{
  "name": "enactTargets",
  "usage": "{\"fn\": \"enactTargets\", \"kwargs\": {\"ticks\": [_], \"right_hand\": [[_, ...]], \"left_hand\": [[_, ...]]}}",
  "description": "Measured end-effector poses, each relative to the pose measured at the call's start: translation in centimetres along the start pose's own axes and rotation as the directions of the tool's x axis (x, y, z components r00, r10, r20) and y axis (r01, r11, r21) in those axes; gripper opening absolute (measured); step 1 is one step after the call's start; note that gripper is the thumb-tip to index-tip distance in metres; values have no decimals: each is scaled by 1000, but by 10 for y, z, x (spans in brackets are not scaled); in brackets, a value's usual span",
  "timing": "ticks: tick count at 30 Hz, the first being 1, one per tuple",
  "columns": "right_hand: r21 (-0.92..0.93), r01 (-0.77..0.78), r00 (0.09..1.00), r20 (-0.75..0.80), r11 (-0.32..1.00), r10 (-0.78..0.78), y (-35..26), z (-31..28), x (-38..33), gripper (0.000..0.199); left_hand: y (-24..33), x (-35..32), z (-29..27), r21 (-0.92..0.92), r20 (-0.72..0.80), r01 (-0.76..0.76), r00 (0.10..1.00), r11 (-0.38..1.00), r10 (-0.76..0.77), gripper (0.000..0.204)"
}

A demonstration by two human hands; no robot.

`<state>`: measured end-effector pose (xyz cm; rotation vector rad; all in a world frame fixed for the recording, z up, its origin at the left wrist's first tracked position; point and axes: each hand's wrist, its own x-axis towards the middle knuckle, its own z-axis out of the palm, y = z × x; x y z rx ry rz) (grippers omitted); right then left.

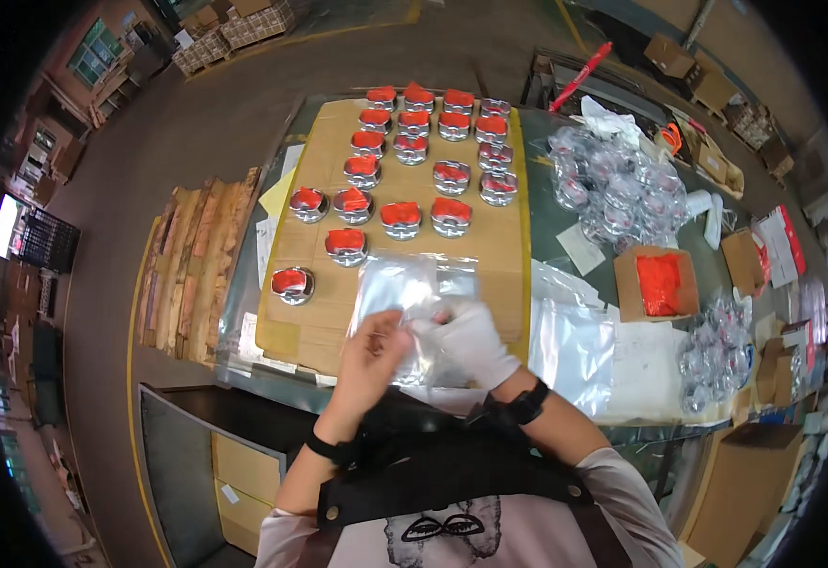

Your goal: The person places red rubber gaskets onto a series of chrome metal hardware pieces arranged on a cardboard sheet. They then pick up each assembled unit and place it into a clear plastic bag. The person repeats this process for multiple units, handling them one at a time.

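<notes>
My bare left hand (373, 348) and my white-gloved right hand (473, 341) meet over the near part of a cardboard sheet. Both have curled fingers at a clear plastic bag (390, 279), which shines between and beyond them. Something small may be inside the bag; glare and blur hide it. Ahead, several round chrome metal parts (401, 219) stand in loose rows, most with a red-orange slip on top. Closest to my left hand is the metal part (293, 284) at the sheet's near left.
Right of the cardboard sheet (310, 322) lie flat clear bags (573, 355) and a heap of bagged metal parts (617, 180). A small carton (629, 284) holds red-orange slips. More bagged parts (715, 355) sit near the right edge. Wooden planks (196, 270) stand left of the table.
</notes>
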<state>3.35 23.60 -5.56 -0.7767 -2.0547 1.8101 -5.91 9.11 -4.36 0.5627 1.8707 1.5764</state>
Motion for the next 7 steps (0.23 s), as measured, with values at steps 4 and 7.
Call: {"fn": "enactTargets", "kwargs": {"ticks": [4, 7], "right_hand": [[207, 1, 999, 33, 978, -8, -23, 36, 19, 37], [131, -51, 999, 17, 990, 49, -18, -1, 81, 46]], "left_hand": [[5, 1, -30, -70, 45, -16, 999, 997, 19, 34], [-1, 8, -77, -108, -88, 105, 990, 989, -114, 34]]}}
